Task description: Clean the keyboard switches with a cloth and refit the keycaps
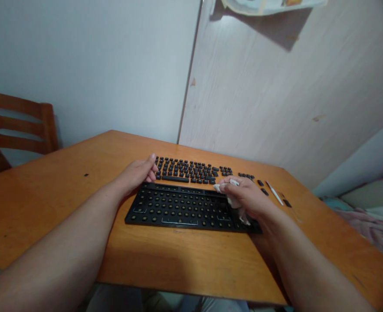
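A black keyboard base (181,208) with its keycaps off lies flat on the wooden table, its switches and several metal stabiliser wires showing. My right hand (243,195) is above its right end, closed on a crumpled white tissue (233,201) whose tail hangs down over the switches. Near the base's far left corner is my left hand (142,170), with the thumb up and the fingers curled in. Whether it holds anything is hidden. Just beyond the base, loose black keycaps (201,170) are laid out in keyboard order, with a long spacebar cap (175,179) in the nearest row.
A white pen-like tool (275,193) lies to the right, beside a small dark piece (287,203) and a few more keycaps (264,191). One small black piece (86,175) sits far left on the table (64,195). A wooden chair (22,125) stands by the wall.
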Demonstrator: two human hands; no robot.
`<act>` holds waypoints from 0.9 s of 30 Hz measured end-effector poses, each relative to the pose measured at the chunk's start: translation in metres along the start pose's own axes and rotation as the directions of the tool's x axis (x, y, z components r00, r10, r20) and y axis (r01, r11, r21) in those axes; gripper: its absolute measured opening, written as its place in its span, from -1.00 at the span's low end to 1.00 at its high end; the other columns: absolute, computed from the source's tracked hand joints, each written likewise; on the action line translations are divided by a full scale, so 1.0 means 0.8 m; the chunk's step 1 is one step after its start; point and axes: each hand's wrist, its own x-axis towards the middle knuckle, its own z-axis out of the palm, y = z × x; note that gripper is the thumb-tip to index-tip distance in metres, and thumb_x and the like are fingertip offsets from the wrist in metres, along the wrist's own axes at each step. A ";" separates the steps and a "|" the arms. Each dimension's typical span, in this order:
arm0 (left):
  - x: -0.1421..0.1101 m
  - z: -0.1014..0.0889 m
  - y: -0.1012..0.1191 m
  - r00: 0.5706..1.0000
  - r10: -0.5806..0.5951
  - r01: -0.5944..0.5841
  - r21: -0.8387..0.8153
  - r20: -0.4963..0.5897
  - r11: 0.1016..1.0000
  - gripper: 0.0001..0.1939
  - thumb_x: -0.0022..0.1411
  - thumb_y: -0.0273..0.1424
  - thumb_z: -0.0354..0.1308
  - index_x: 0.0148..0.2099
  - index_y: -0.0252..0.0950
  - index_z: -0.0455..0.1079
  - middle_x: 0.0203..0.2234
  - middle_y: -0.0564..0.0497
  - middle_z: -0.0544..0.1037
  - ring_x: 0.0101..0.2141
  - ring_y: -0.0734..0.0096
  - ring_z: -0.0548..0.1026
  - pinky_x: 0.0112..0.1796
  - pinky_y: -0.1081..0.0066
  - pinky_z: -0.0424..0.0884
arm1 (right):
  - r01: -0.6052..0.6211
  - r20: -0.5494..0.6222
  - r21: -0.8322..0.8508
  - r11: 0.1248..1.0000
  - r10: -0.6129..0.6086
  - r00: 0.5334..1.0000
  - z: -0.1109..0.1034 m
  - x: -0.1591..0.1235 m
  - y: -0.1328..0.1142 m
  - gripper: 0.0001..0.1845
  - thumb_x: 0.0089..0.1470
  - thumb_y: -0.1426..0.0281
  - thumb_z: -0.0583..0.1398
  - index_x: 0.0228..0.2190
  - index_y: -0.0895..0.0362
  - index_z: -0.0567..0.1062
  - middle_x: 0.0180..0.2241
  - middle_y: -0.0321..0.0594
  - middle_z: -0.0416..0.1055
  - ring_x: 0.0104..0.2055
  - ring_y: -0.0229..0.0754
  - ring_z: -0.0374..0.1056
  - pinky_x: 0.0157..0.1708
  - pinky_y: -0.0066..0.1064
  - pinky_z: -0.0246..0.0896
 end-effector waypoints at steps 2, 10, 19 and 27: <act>0.000 0.001 0.000 0.998 0.056 -0.056 0.020 -0.018 0.998 -0.38 0.21 0.20 -0.03 -0.33 -0.30 0.40 -0.60 0.00 0.48 -0.58 0.40 0.40 -0.47 0.41 0.31 | -0.026 -0.022 0.161 0.987 0.030 0.999 0.003 0.001 -0.001 -0.78 -0.08 0.25 0.33 -0.39 0.11 0.51 -0.56 -0.36 0.37 -0.60 -0.35 0.15 -0.63 -0.49 -0.03; -0.011 0.007 0.013 0.932 0.351 -0.303 0.332 -0.095 0.894 -0.52 0.31 0.04 -0.04 -0.37 -0.25 0.38 -0.51 0.03 0.48 -0.45 0.34 0.41 -0.38 0.40 0.31 | -0.071 0.090 0.503 0.862 0.029 0.995 0.012 0.001 -0.006 -0.75 -0.11 0.30 0.38 -0.41 0.16 0.50 -0.53 -0.34 0.40 -0.58 -0.40 0.23 -0.61 -0.59 0.15; -0.056 0.052 0.094 0.930 0.359 -0.368 0.147 0.084 0.918 -0.58 0.28 -0.01 0.05 -0.26 -0.25 0.51 -0.36 -0.04 0.57 -0.29 0.26 0.50 -0.19 0.33 0.39 | -0.002 0.004 0.589 0.808 0.000 1.000 0.039 -0.006 -0.015 -0.71 -0.11 0.26 0.38 -0.41 0.10 0.41 -0.54 -0.38 0.40 -0.62 -0.36 0.20 -0.67 -0.54 0.07; -0.096 0.162 0.117 0.992 0.110 -0.071 -0.477 0.055 0.876 -0.50 0.31 0.02 0.05 -0.06 -0.29 0.52 -0.08 -0.20 0.59 -0.05 0.18 0.53 0.04 0.21 0.34 | 0.141 -0.175 0.704 0.696 -0.022 0.984 0.046 0.004 -0.012 -0.74 -0.10 0.26 0.38 -0.40 0.10 0.47 -0.48 -0.36 0.44 -0.52 -0.33 0.30 -0.54 -0.52 0.25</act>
